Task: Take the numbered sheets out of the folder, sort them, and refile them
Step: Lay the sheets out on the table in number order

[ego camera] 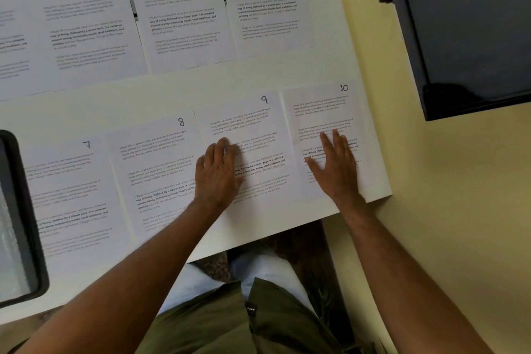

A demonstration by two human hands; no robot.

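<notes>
Numbered printed sheets lie face up in two rows on the white table (172, 95). The near row holds sheet 7 (71, 195), sheet 8 (155, 158), sheet 9 (258, 129) and sheet 10 (321, 106). The far row shows sheet 4 (86, 17), a sheet numbered 5 (178, 8) and another sheet (264, 0) whose number is cut off. My left hand (217, 175) rests flat on the left part of sheet 9, beside sheet 8. My right hand (334, 167) presses flat on sheet 10 with fingers straight. The dark-rimmed folder (20, 210) sits at the left edge.
The table's right edge runs just past sheet 10, its corner near my right wrist. A dark cabinet (465, 26) with a handle stands at the upper right over a yellow floor (431, 210). My legs are under the near edge.
</notes>
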